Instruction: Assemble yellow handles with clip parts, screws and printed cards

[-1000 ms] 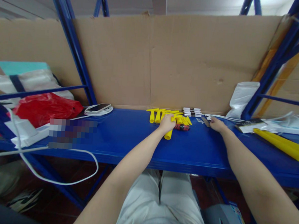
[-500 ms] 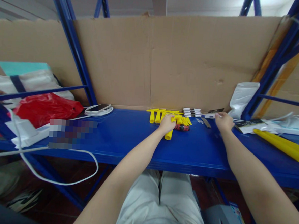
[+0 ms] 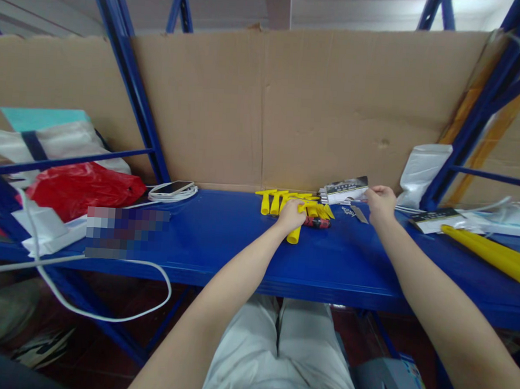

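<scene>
My left hand (image 3: 290, 216) is closed around a yellow tool with a hollow round handle (image 3: 293, 236), held just above the blue shelf. Behind it several similar yellow tools (image 3: 266, 204) lie in a row. A red and black handle (image 3: 318, 223) rests right of my left hand; its other end is hidden. My right hand (image 3: 381, 204) pinches the right end of a black and white printed packet (image 3: 347, 190), raised and tilted. That packet partly covers a stack of white and black packets (image 3: 323, 195). Small metal pieces (image 3: 348, 210) and a flat grey strip (image 3: 359, 214) lie below it.
A cardboard sheet (image 3: 194, 114) closes off the back. To the right are a white plastic bag (image 3: 422, 175), another printed packet (image 3: 439, 219) and a long yellow piece (image 3: 489, 254). Left lie a phone (image 3: 176, 187), a red bag (image 3: 84, 191) and a white cable (image 3: 103, 317).
My right hand has moved slightly left and up, lifting the printed packet so its face shows over the stack. My left hand has stayed in place with the yellow tool.
</scene>
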`<move>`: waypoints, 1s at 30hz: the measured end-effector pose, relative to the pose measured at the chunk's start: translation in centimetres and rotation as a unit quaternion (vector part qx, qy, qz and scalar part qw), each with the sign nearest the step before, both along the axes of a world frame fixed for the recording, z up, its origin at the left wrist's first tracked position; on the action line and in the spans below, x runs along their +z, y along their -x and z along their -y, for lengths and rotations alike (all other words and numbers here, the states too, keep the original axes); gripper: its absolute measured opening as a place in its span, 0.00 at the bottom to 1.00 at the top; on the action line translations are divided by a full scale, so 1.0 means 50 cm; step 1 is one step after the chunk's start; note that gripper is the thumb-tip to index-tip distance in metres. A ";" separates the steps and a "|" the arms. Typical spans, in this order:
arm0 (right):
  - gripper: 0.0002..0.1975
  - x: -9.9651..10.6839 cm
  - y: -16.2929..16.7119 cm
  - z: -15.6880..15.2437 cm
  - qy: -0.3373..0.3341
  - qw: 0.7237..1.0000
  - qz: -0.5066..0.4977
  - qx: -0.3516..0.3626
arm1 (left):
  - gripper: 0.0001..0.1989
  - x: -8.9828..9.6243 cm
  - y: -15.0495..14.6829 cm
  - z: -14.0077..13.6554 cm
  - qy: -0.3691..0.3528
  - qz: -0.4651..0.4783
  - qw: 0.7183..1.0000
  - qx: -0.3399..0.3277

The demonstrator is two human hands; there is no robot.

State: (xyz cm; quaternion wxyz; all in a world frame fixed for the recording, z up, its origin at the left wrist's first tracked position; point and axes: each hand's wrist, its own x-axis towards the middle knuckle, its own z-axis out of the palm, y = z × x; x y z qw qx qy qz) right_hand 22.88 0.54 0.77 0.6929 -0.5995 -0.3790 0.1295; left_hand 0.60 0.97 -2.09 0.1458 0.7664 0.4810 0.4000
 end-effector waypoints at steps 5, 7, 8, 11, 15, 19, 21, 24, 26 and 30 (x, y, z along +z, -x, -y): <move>0.12 -0.004 0.038 0.006 0.024 0.995 -0.016 0.096 | 0.18 0.000 0.002 0.000 -0.007 -0.002 1.000 0.001; 0.12 -0.005 0.052 0.012 0.038 0.992 -0.014 0.123 | 0.18 0.001 0.002 0.002 -0.002 -0.003 1.000 0.005; 0.12 -0.005 0.058 0.015 0.047 0.990 -0.011 0.132 | 0.19 0.002 0.002 0.002 0.001 -0.002 1.000 0.007; 0.11 -0.004 0.070 0.021 0.074 0.986 0.002 0.148 | 0.20 0.003 0.002 0.003 0.010 0.006 1.000 0.009; 0.09 -0.001 0.075 0.025 0.094 0.984 0.017 0.148 | 0.22 0.000 0.001 0.001 0.021 0.027 0.999 0.012; 0.08 0.001 0.078 0.028 0.119 0.980 0.038 0.152 | 0.23 -0.007 0.000 -0.005 0.041 0.038 0.998 0.015; 0.08 0.001 0.080 0.031 0.127 0.978 0.050 0.157 | 0.23 -0.010 0.000 -0.009 0.048 0.046 0.998 0.017; 0.08 0.000 0.084 0.033 0.120 0.977 0.056 0.166 | 0.22 -0.014 0.000 -0.013 0.050 0.058 0.997 0.020; 0.08 -0.002 0.085 0.034 0.113 0.978 0.053 0.166 | 0.22 -0.014 0.000 -0.013 0.050 0.053 0.997 0.024; 0.08 -0.007 0.085 0.031 0.112 0.980 0.055 0.156 | 0.22 -0.008 0.002 -0.007 0.058 0.017 0.998 0.035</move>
